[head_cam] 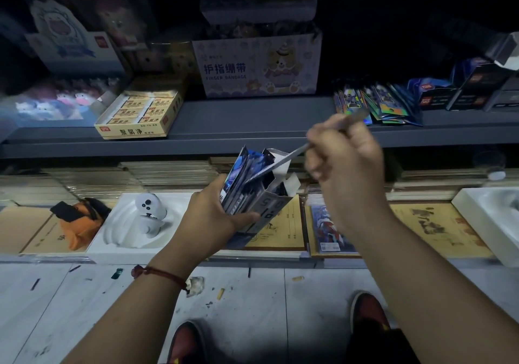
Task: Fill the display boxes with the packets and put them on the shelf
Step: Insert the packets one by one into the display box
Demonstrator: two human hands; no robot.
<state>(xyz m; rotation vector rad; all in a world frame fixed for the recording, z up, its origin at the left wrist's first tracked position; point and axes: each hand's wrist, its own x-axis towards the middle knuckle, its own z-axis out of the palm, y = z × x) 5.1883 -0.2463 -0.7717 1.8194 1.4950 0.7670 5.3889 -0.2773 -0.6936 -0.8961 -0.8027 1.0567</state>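
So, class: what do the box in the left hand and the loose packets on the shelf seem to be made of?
Box: thin card, matt grey print; its top flaps fold sharply. Packets: probably glossy foil or plastic film; they glint in rainbow colours.

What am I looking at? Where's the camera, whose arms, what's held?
There is no robot here. One wide-angle camera sits on a person's head and looks down at their own bare arms. The left hand grips an open display box that already has several packets in it. The right hand pinches a single packet, seen edge-on, with its lower end at the box mouth. Ahead is a grey shelf with loose packets, a finger bandage box and a yellow box. Notebooks lie below the shelf.
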